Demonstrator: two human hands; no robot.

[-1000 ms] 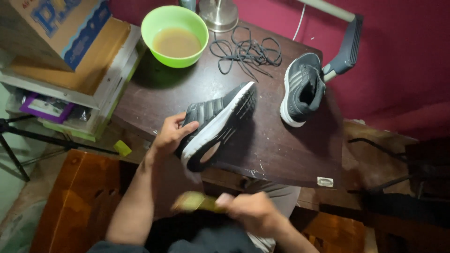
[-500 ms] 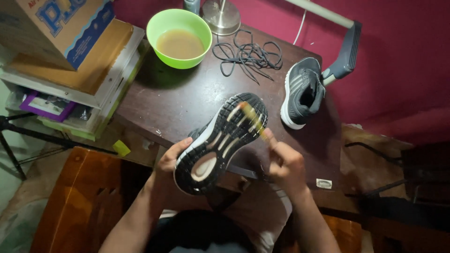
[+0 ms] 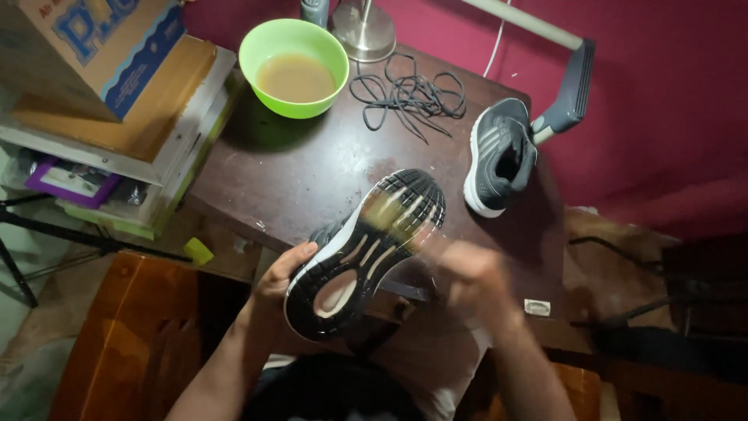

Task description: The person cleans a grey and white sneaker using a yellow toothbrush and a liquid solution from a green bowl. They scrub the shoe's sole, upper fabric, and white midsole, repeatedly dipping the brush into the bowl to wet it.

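At the far left you have one cardboard box with blue print [image 3: 93, 47] resting on a stack of flat boards [image 3: 140, 132], beside the dark brown wooden tabletop [image 3: 312, 179]. On that tabletop stands one lime-green plastic bowl of murky brown liquid [image 3: 294, 66], and just right of it one metal lamp base [image 3: 364, 30] and a loose tangle of dark shoelaces [image 3: 409, 95].

Your left hand [image 3: 284, 277] is wrapped around the heel end of one dark grey sneaker with a black-and-white sole [image 3: 366, 249], holding it sole-up over the near edge of the tabletop. Your right hand [image 3: 471, 277] is a blur just beside the sole's toe end; you cannot tell whether it is open or closed, or what it holds.

Farther right, a second grey sneaker [image 3: 500, 156] sits upright on the tabletop, well apart from the first. That makes two shoes and one bowl.
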